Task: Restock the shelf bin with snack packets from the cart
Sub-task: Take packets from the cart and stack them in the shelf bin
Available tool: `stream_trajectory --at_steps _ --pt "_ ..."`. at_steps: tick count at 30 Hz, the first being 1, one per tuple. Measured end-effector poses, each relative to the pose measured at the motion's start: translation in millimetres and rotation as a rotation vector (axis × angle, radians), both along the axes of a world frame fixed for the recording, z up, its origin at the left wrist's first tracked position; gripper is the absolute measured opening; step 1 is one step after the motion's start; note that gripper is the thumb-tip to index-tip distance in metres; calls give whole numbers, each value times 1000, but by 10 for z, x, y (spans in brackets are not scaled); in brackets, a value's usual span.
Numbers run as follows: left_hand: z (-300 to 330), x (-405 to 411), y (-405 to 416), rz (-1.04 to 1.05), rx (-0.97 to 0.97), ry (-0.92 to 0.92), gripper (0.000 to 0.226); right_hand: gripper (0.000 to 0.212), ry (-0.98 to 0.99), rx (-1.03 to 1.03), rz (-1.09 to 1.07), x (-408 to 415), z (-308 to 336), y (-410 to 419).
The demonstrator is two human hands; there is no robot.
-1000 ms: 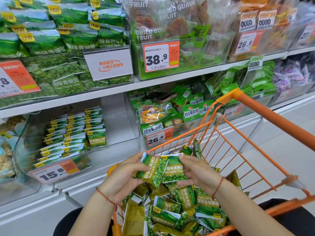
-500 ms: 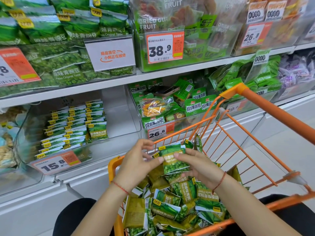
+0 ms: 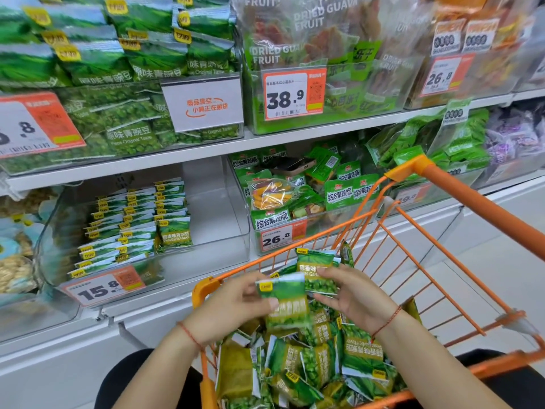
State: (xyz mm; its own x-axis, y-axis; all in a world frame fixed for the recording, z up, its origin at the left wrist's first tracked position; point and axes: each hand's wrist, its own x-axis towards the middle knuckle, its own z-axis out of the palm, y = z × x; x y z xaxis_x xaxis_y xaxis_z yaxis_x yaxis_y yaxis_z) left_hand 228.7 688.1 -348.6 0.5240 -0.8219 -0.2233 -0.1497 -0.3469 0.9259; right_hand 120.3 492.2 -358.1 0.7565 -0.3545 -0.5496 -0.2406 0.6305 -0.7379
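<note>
Change: your left hand (image 3: 233,308) now grips one garlic pea packet (image 3: 284,302), right hand (image 3: 354,293) pinches another (image 3: 317,273), separated | Meaning: ready for shelf bin (image 3: 224,219).

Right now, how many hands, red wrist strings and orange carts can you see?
Hands: 2, left hand and right hand
Red strings: 2, one on the left wrist, one on the right wrist
Cart: 1
Total: 5
</note>
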Motion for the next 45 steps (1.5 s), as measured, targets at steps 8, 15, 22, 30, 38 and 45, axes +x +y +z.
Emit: stream_trajectory --at_steps 8,15,22,30,38,45 --pt "208 -64 -388 305 -123 218 7 76 -110 25 75 -42 97 90" --pt "147 -94 -497 365 -115 47 17 40 -204 59 102 -17 126 93" --pt "26 -177 -517 333 -42 -117 38 66 -236 67 125 4 87 102" --pt "132 -122 -132 482 -178 -316 42 60 -119 -515 473 299 357 394" --pt "374 245 537 606 -215 -362 34 90 -99 -767 656 1106 594 853" --pt "142 1102 1211 636 338 -731 77 63 -10 -842 519 1885 551 998"
